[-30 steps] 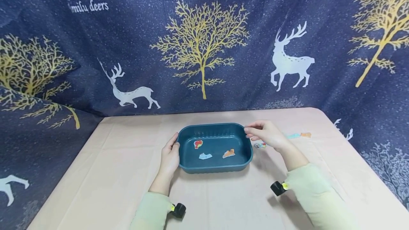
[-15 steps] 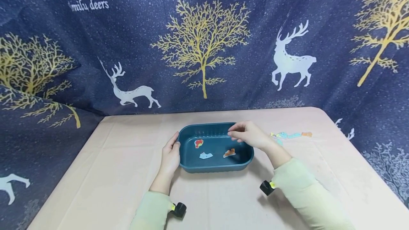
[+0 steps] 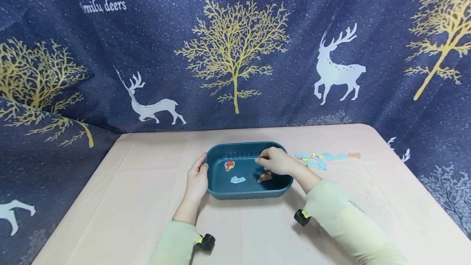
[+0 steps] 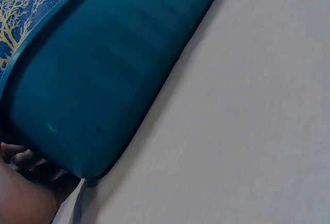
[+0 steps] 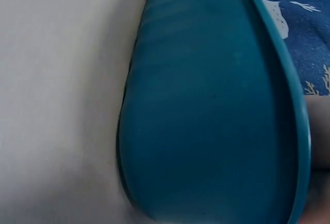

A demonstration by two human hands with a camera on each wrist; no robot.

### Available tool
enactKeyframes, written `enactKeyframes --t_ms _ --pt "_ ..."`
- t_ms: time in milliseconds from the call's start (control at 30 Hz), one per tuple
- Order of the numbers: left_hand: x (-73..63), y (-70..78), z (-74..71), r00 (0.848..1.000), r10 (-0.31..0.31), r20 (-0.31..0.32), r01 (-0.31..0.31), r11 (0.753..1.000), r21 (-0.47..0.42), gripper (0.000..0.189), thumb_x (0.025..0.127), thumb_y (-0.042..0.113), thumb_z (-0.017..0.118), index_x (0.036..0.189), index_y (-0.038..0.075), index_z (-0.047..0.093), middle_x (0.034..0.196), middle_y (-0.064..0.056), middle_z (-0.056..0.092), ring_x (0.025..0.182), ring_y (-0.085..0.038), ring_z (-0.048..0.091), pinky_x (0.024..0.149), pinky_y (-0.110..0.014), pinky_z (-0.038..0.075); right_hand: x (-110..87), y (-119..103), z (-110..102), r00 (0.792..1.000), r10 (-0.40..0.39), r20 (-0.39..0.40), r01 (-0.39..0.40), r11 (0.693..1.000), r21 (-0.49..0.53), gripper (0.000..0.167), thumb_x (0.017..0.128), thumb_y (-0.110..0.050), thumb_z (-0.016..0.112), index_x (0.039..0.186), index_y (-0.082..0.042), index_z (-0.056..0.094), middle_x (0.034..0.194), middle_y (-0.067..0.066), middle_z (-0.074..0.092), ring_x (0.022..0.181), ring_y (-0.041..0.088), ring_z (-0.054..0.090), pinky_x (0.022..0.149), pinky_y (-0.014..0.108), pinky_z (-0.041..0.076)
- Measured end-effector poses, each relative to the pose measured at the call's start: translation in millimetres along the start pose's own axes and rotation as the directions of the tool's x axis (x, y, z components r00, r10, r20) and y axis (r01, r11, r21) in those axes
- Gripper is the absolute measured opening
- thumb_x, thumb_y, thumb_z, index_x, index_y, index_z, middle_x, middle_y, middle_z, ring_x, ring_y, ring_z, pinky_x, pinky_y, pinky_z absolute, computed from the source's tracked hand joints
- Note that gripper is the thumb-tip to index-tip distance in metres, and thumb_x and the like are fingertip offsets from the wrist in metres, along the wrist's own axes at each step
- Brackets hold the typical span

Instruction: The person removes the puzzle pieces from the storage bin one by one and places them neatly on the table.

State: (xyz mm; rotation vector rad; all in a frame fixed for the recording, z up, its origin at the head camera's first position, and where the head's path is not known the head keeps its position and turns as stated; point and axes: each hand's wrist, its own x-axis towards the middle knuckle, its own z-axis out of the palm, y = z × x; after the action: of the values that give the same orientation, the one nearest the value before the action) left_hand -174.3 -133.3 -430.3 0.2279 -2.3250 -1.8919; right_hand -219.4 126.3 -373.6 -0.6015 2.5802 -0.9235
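A dark teal rectangular tray (image 3: 248, 195) stands on the table, with a red-and-yellow puzzle-like piece (image 3: 229, 166), a light blue piece (image 3: 237, 180) and an orange-brown piece (image 3: 264, 177) on its floor. My left hand (image 3: 196, 180) grips the tray's left end, thumb over the rim and fingers along the outside; in the left wrist view the hand (image 4: 26, 193) shows at the tray's corner. Inside the tray's right half, my right hand (image 3: 277, 161) reaches down with bent fingers, just behind the orange-brown piece. I cannot tell whether anything is between its fingertips.
Right of the tray, several blue, yellow and orange pieces (image 3: 317, 165) lie together in a group on the pale tablecloth (image 3: 147, 183). A dark blue cloth (image 3: 154, 52) with trees and deer hangs behind the table's far edge.
My right hand has moved left from the tray's right rim and down into the tray, uncovering the group of pieces at the right. My left hand keeps its hold on the tray.
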Motion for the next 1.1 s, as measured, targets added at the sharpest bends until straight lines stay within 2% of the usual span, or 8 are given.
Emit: enactKeyframes --t_ms 100,200,300,433,600,733,933,1100 --pt "0.6 -0.3 0.5 1.0 -0.001 0.004 0.001 1.0 -0.007 0.045 0.1 0.011 0.035 0.144 0.005 0.038 0.151 -0.009 0.036 0.143 -0.026 0.028 0.118 -0.043 0.023 0.6 -0.6 1.6 1.0 -0.028 0.012 0.029 0.995 -0.091 0.026 0.095 -0.023 0.055 0.105 -0.002 0.068 0.083 0.008 0.068 0.07 0.015 0.062 0.06 0.026 0.051" --pt "1.0 -0.3 1.1 1.0 0.0 0.004 0.0 1.0 -0.011 0.045 0.1 0.011 0.036 0.144 0.005 0.039 0.151 -0.009 0.036 0.143 -0.026 0.028 0.118 -0.043 0.023 -0.2 -2.2 3.2 1.0 -0.01 0.017 0.013 0.989 -0.146 0.022 0.088 -0.018 0.065 0.103 -0.002 0.068 0.09 0.007 0.069 0.078 0.017 0.063 0.07 0.032 0.054" --pt "1.0 0.1 1.5 1.0 -0.001 0.002 0.001 1.0 -0.011 0.045 0.099 0.011 0.036 0.144 0.006 0.039 0.151 -0.009 0.036 0.142 -0.027 0.028 0.118 -0.044 0.023 -1.6 -4.5 5.0 0.999 0.032 0.03 -0.026 0.981 -0.193 0.031 0.08 -0.018 0.074 0.105 -0.002 0.067 0.099 0.008 0.069 0.094 0.021 0.063 0.083 0.038 0.055" --pt "0.5 0.9 1.9 1.0 0.002 -0.004 -0.002 1.0 -0.015 0.045 0.099 0.01 0.037 0.143 0.006 0.04 0.151 -0.01 0.037 0.142 -0.026 0.029 0.118 -0.043 0.024 -2.2 -7.1 8.0 0.996 0.065 0.056 -0.048 0.963 -0.267 0.034 0.075 -0.018 0.079 0.102 -0.002 0.067 0.098 0.009 0.067 0.093 0.021 0.061 0.083 0.038 0.055" --pt "0.3 0.9 2.1 1.0 0.004 -0.01 -0.004 1.0 -0.018 0.044 0.099 0.009 0.037 0.143 0.006 0.04 0.15 -0.01 0.037 0.142 -0.026 0.03 0.118 -0.043 0.025 -1.0 -7.4 13.1 0.995 0.07 0.071 -0.042 0.939 -0.341 0.018 0.076 -0.009 0.077 0.091 -0.004 0.067 0.095 0.006 0.066 0.084 0.016 0.057 0.081 0.034 0.054" --pt "0.3 0.4 1.8 1.0 0.003 -0.006 -0.003 1.0 -0.013 0.044 0.099 0.01 0.036 0.143 0.006 0.04 0.151 -0.01 0.037 0.142 -0.026 0.029 0.118 -0.043 0.025 0.1 -6.8 16.5 0.994 0.082 0.078 -0.046 0.922 -0.386 0.01 0.079 -0.011 0.074 0.085 -0.008 0.065 0.089 0.002 0.065 0.08 0.015 0.056 0.079 0.033 0.053" --pt "-0.2 0.4 1.0 1.0 0.002 -0.002 -0.002 1.0 -0.007 0.045 0.1 0.01 0.035 0.144 0.006 0.039 0.151 -0.01 0.036 0.143 -0.027 0.028 0.118 -0.044 0.023 1.2 -6.1 19.5 0.992 0.09 0.088 -0.045 0.909 -0.415 0.007 0.084 -0.017 0.07 0.082 -0.014 0.064 0.085 -0.003 0.063 0.077 0.013 0.053 0.075 0.032 0.05" --pt "0.0 0.0 0.4 1.0 0.002 0.0 -0.002 1.0 -0.007 0.044 0.1 0.011 0.035 0.144 0.006 0.039 0.151 -0.01 0.036 0.143 -0.026 0.028 0.118 -0.044 0.023 -0.3 -5.6 20.6 0.994 0.071 0.082 -0.031 0.909 -0.415 0.017 0.087 -0.027 0.067 0.076 -0.015 0.062 0.081 -0.004 0.059 0.072 0.014 0.05 0.071 0.03 0.047"
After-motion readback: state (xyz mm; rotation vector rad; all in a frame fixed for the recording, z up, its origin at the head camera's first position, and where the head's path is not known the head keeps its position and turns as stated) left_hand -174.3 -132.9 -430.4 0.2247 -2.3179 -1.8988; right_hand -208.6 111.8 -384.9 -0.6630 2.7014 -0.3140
